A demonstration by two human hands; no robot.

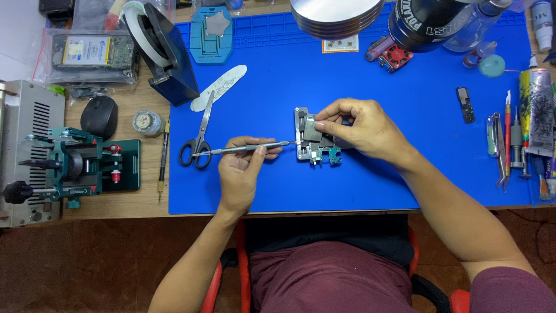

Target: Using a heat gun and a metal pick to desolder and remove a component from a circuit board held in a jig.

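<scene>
A: Nearest first?
B: Left hand (243, 174) pinches a grey screwdriver (249, 148), tip touching the small circuit board assembly (315, 142) mid blue mat (359, 179).
A: Right?
B: Right hand (362, 128), fingers clamped on the board's grey shield plate, holding it down.
A: Beyond that?
B: Scissors (198, 139) left of the tool, tape dispenser (165, 52) farther back, tweezers (499, 148) along the right edge.

The work mat (382, 87) is bright blue (a raised grid moulded along its far edge). The scissors (198, 139) have black handles, the clamp fixture (81, 168) is dark green with red knobs.
</scene>
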